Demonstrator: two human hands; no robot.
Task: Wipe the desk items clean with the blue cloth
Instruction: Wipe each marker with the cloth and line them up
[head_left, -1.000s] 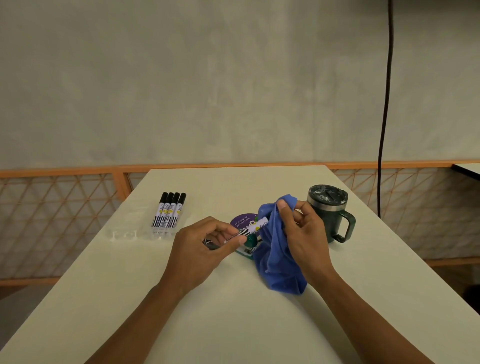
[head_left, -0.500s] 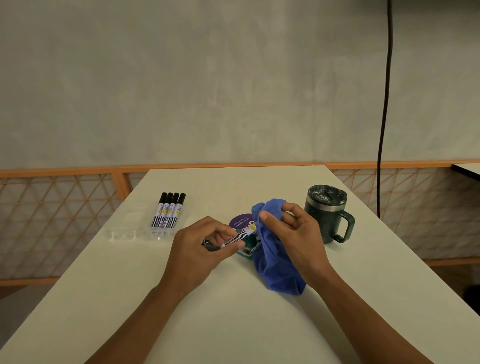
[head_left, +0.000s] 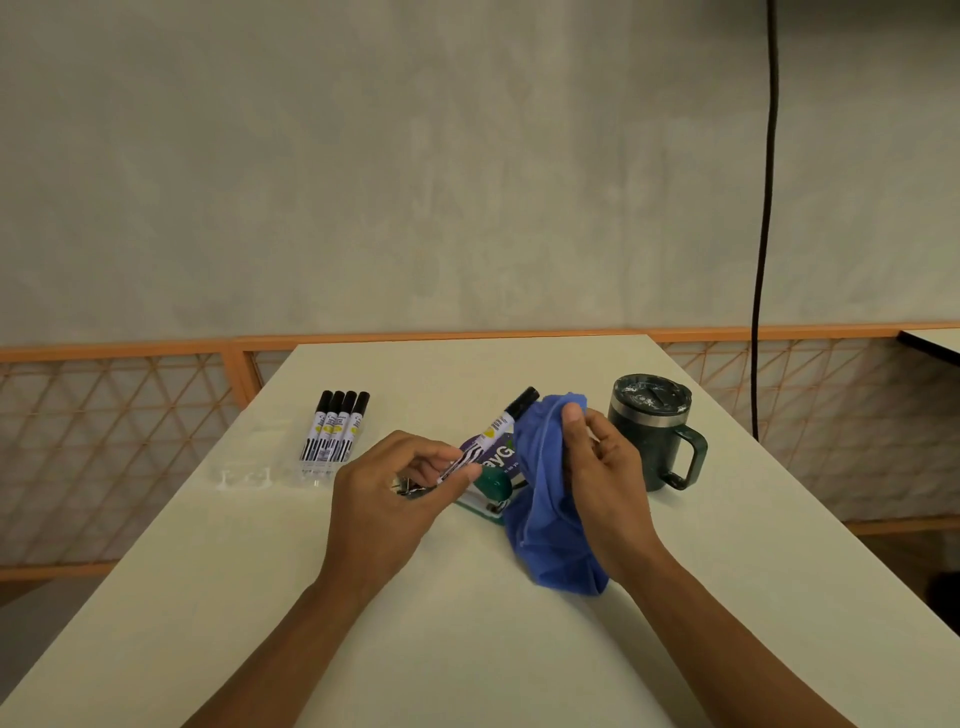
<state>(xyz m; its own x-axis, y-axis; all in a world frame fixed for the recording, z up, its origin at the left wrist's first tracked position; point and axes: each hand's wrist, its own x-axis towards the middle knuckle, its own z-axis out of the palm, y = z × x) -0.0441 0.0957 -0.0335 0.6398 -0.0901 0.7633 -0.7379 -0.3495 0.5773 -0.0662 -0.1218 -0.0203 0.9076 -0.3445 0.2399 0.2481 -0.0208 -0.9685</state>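
the left hand (head_left: 384, 499) pinches the light, stiff, likely slippery marker (head_left: 491, 434) by its tail in its fingers (head_left: 426, 451) above mid-tabletop (head_left: 467, 623), cap toward 1 o'clock, while the right hand (head_left: 602, 478) clutches the soft blue cloth (head_left: 545, 519) at the marker's 3 o'clock.

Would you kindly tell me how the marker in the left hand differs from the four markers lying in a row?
The held marker is off the table, pinched by the left hand; the four markers lie on it, untouched. The held marker slants, its cap beside the blue cloth; the four markers lie parallel, caps pointing away. All have black caps and white printed barrels.
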